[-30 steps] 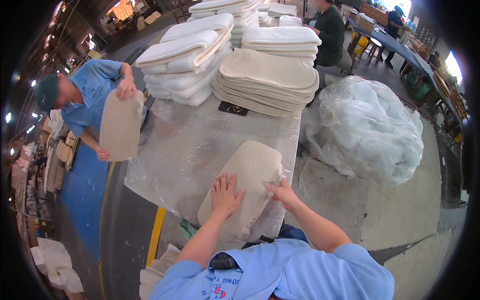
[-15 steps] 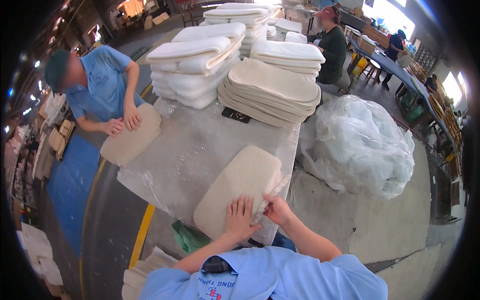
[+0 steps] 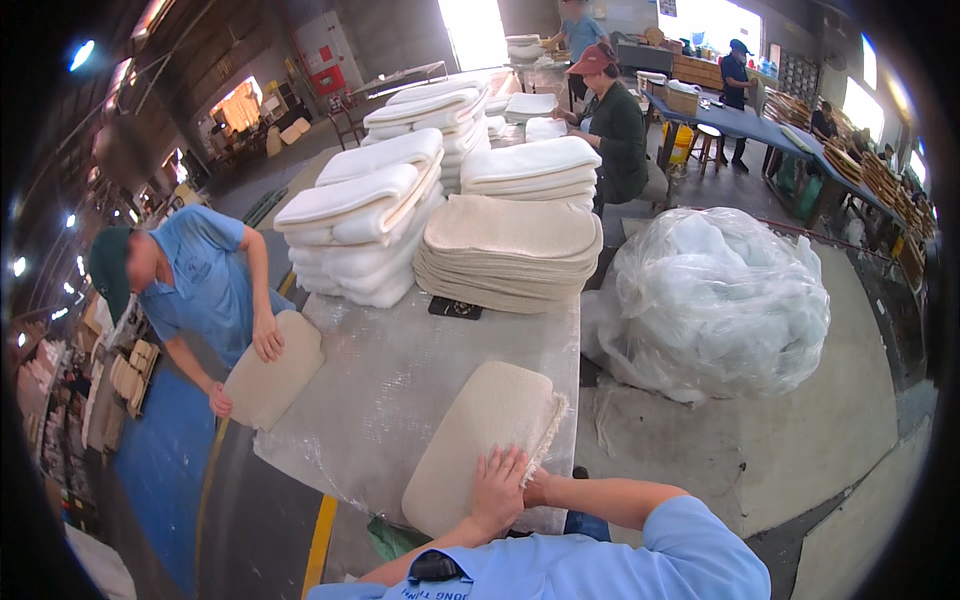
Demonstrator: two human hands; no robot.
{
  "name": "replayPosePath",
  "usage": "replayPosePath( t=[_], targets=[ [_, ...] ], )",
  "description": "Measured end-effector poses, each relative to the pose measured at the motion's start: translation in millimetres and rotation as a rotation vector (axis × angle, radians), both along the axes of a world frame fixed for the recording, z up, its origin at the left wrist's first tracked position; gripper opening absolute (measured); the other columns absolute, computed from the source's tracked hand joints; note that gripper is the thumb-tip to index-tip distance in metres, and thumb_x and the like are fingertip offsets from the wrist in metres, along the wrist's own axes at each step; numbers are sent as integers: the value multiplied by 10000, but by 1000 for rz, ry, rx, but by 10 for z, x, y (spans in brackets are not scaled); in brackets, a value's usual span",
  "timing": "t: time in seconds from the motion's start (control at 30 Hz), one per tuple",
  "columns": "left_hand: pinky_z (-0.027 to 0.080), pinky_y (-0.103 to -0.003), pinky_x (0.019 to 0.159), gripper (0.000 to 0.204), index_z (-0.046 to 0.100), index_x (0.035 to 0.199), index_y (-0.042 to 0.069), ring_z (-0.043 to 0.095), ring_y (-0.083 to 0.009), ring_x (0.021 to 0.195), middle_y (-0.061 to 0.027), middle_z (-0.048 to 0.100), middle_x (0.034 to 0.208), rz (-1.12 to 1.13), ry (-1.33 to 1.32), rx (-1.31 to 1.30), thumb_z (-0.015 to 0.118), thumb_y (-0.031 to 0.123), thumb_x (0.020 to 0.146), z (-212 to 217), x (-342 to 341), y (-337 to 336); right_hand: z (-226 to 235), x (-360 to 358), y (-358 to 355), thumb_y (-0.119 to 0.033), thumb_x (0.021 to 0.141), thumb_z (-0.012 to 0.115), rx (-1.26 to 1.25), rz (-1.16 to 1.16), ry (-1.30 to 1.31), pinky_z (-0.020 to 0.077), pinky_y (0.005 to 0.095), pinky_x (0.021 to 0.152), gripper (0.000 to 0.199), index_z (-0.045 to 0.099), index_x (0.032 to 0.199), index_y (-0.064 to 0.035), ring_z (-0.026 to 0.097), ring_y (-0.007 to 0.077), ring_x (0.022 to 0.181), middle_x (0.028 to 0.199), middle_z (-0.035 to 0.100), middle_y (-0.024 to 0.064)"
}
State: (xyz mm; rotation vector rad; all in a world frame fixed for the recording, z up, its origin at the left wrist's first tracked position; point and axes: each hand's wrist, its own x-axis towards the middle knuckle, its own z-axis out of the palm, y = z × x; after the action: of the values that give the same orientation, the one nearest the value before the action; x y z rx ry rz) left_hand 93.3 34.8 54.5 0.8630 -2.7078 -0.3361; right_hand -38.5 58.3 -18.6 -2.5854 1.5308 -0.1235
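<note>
A beige oblong pad (image 3: 480, 430) with a frayed fibrous right edge lies on the near end of a plastic-covered table (image 3: 400, 370). My left hand (image 3: 497, 490) rests flat on the pad's near end, fingers spread. My right hand (image 3: 537, 487) is at the frayed edge right beside it, mostly hidden behind my left hand. Across the table's left corner, a co-worker in a blue shirt (image 3: 195, 285) presses both hands on a second beige pad (image 3: 275, 375).
A stack of beige pads (image 3: 510, 255) and piles of white foam (image 3: 360, 230) fill the far half of the table. A small black object (image 3: 455, 308) lies before them. A big clear bag of white stuffing (image 3: 715, 300) sits on the floor at right.
The co-worker has lowered the second pad from upright onto the table corner. My hands have slid down to my pad's near end and come close together.
</note>
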Motion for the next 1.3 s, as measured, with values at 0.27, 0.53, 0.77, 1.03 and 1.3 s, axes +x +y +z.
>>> replayPosePath(
  t=[0.27, 0.53, 0.77, 1.03, 1.3],
  targets=[
    [241, -646, 1223, 533, 510, 1530, 36, 394, -504, 1474, -214, 458, 1615, -85, 212, 326, 528, 298, 1066, -67, 196, -399, -186, -31, -432, -380, 950, 584, 151, -77, -32, 295, 553, 1244, 555, 624, 1447, -137, 451, 337, 1477, 1597, 509, 147],
    [118, -639, 1273, 689, 334, 1647, 83, 198, -513, 1569, -233, 266, 1712, 376, -150, 155, 457, 446, 1074, -256, 398, -831, -188, -168, -617, -387, 954, 577, 206, -82, -46, 285, 552, 1249, 561, 615, 1458, -144, 437, 333, 1487, 1605, 499, 140],
    [105, -627, 1280, 707, 299, 1665, 109, 164, -491, 1586, -228, 232, 1727, 390, -194, 207, 449, 464, 1072, -321, 422, -857, -232, -233, -653, -392, 957, 571, 238, -97, -59, 276, 551, 1254, 566, 607, 1468, -150, 424, 330, 1497, 1613, 491, 134],
    [232, -613, 1245, 587, 480, 1575, 132, 330, -489, 1513, -213, 375, 1662, 406, -42, 295, 499, 415, 1062, -306, 371, -1035, -290, -285, -648, -399, 961, 565, 265, -114, -50, 266, 549, 1260, 573, 598, 1479, -158, 410, 326, 1507, 1621, 481, 128],
    [224, -610, 1259, 551, 484, 1578, 171, 307, -476, 1536, -126, 376, 1686, 260, -52, 206, 419, 427, 1094, -277, -337, -1775, -291, -256, -677, -405, 965, 558, 261, -116, -46, 256, 548, 1265, 579, 588, 1491, -165, 396, 323, 1518, 1630, 472, 121]
  ],
)
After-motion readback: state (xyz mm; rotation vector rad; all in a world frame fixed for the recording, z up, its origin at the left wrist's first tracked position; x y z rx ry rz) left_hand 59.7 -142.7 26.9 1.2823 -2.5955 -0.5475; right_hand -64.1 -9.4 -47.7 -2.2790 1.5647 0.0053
